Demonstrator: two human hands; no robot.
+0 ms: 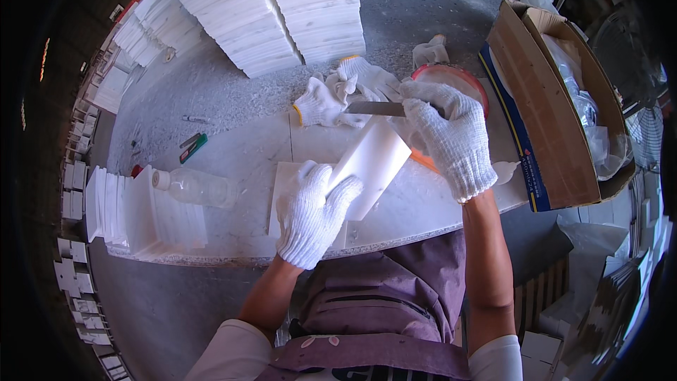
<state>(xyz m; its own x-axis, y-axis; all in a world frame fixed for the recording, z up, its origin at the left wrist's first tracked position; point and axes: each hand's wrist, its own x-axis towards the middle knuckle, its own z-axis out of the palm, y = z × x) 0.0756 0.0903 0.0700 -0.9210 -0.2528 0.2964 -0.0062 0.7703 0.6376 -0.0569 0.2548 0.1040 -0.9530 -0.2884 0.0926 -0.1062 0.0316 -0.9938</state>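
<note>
My left hand (314, 204), in a white knit glove, grips a white stone tile (374, 169) by its lower left part and holds it tilted above the table. Another pale tile (281, 187) lies flat beneath that hand. My right hand (451, 134), also gloved, is closed on a flat metal blade (377, 108), perhaps a putty knife; its handle is hidden in the fingers. The blade points left, just over the tile's top edge. Behind it lie crumpled white gloves (324, 99) with yellow cuffs. A round red-rimmed container (479, 85) sits partly hidden behind my right hand.
Tall stacks of white tiles (314, 7) stand at the back. On the left are a clear bottle (197, 189), upright tiles (106, 204), a green-handled cutter (194, 148) and a pen (196, 119). An open cardboard box (564, 120) with plastic bags borders the right side.
</note>
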